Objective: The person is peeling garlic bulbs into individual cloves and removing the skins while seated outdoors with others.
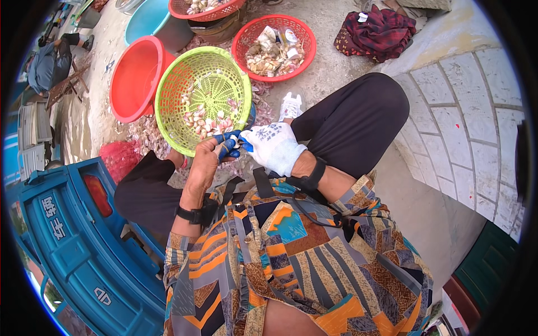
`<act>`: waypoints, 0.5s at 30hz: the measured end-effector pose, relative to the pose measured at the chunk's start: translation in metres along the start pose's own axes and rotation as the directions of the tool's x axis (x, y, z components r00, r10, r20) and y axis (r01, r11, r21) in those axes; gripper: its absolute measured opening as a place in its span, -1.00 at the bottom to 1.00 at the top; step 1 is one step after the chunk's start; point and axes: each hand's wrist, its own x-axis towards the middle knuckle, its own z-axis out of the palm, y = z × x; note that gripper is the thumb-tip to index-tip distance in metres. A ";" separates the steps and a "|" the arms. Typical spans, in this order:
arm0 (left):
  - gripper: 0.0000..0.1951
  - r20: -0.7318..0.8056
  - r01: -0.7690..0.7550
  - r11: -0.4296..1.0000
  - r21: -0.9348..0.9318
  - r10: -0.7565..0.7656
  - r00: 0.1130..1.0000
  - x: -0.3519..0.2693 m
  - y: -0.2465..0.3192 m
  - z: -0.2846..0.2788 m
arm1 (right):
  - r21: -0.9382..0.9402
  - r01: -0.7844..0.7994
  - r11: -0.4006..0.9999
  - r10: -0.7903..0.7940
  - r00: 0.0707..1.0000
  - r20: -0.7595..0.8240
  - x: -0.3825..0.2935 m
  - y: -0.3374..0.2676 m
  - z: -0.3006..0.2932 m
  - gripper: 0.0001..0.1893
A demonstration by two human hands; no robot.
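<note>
My left hand (214,153), with blue coverings on its fingers, is closed around a small pale piece, seemingly a garlic clove (235,140). Against it, at the near rim of the green basket, my right hand (271,145) wears a white knitted glove with blue fingertips. Its fingers meet at the same clove; whether they also grip it is hidden. The green plastic basket (166,90) holds loose garlic cloves (206,122) with pinkish skins. Garlic skins (147,130) lie scattered on the ground around the basket.
A red basket (311,50) holds garlic bits and a plastic bottle. Left of the green basket are a red tub (130,80) and a blue tub (145,19). A red mesh bag (119,158), a blue vehicle (80,252), and a brick wall (458,122) flank me. Someone sits (48,67) far left.
</note>
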 end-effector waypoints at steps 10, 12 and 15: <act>-0.74 0.030 0.007 0.999 -0.035 -0.006 1.000 -0.006 -0.002 0.000 | -0.009 -0.122 0.992 0.120 0.984 -0.134 0.005 0.011 0.004 -0.74; -0.68 0.027 0.026 0.982 -0.185 -0.022 0.999 -0.005 -0.002 -0.001 | -0.010 -0.154 0.988 0.153 0.983 -0.097 0.005 0.008 0.002 -0.73; -0.68 -0.004 0.028 0.963 -0.267 -0.030 1.000 -0.006 -0.002 -0.003 | 0.092 -0.111 0.989 0.113 0.994 -0.007 0.001 0.000 -0.002 -0.71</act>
